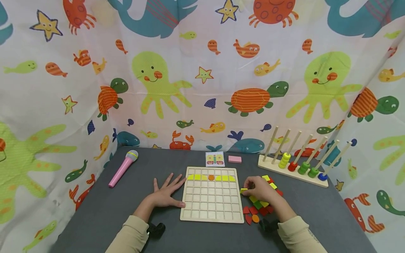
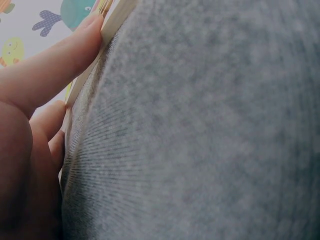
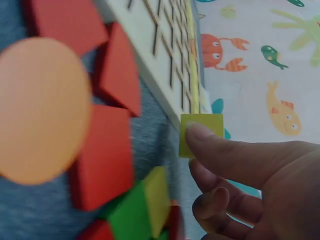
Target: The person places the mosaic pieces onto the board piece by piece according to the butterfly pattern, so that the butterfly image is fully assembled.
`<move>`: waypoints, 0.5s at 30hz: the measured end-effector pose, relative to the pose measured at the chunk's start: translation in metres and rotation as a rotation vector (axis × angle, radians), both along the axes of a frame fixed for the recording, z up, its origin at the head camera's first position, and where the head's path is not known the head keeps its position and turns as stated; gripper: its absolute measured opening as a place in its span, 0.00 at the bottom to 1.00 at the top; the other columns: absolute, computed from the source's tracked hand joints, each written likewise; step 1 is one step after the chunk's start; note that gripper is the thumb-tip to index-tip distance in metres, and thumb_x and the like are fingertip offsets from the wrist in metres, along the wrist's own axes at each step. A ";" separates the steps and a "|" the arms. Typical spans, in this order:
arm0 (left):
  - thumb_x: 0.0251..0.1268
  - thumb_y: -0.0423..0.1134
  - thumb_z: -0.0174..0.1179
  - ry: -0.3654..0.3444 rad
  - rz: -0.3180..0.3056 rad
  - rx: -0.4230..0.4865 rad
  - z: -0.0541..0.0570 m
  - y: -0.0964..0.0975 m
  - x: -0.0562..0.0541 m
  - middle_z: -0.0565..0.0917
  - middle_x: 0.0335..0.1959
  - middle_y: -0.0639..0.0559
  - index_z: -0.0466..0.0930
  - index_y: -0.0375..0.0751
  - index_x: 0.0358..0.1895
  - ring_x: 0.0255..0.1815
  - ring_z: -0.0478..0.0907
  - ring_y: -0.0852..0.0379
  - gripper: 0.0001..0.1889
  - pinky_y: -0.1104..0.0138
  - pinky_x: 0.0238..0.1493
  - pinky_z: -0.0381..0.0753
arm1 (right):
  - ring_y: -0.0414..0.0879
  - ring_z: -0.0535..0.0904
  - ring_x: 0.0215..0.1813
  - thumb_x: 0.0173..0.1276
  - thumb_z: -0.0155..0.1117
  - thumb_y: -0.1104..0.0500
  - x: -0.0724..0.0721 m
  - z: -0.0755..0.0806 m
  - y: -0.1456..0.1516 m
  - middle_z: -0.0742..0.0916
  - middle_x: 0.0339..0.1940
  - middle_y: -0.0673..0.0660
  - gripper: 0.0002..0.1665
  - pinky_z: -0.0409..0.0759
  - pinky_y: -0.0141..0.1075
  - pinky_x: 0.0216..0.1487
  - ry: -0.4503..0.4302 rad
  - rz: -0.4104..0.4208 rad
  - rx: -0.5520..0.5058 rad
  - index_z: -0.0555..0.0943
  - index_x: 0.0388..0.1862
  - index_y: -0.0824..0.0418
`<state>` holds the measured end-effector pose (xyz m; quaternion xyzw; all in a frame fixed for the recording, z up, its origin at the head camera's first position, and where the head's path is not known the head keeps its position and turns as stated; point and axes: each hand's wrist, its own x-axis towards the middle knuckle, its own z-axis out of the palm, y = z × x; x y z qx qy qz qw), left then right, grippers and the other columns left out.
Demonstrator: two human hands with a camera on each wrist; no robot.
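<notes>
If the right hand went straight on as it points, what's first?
Likely the board, at its right edge, with the yellow tile leading; the right hand may pass above, as height is unclear.

Grid board [image 1: 205, 205]: pale wood, smooth. Held yellow tile [image 3: 212, 121]: smooth, painted-looking. Worktop [image 1: 95, 218]: matt cloth, finely ribbed. Backdrop [image 1: 186, 66]: printed cloth, creased. Abacus base [image 1: 269, 162]: bare wood; beads [image 1: 303, 168] glossy. Microphone [image 1: 121, 171]: plastic-looking.
</notes>
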<state>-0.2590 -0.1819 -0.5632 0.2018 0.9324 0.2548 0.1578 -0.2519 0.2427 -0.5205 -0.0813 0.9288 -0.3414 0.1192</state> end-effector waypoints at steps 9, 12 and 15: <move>0.47 0.77 0.65 0.018 -0.017 0.027 0.002 -0.001 0.001 0.46 0.85 0.55 0.49 0.65 0.82 0.84 0.27 0.41 0.58 0.29 0.58 0.03 | 0.46 0.75 0.32 0.61 0.78 0.55 -0.012 0.022 -0.017 0.84 0.29 0.50 0.08 0.76 0.36 0.32 0.097 0.019 -0.039 0.86 0.34 0.55; 0.47 0.77 0.65 0.010 -0.013 0.021 0.003 -0.001 0.001 0.46 0.85 0.54 0.48 0.65 0.82 0.84 0.27 0.40 0.58 0.30 0.59 0.04 | 0.46 0.75 0.33 0.60 0.78 0.54 -0.015 0.024 -0.030 0.84 0.29 0.50 0.11 0.75 0.36 0.32 0.108 0.003 -0.080 0.88 0.40 0.56; 0.46 0.78 0.65 0.002 -0.008 0.028 0.001 -0.002 0.001 0.46 0.85 0.55 0.48 0.67 0.82 0.84 0.28 0.40 0.59 0.30 0.59 0.03 | 0.46 0.77 0.33 0.62 0.77 0.54 -0.017 0.024 -0.044 0.86 0.31 0.51 0.15 0.77 0.36 0.33 0.115 -0.013 -0.139 0.87 0.45 0.58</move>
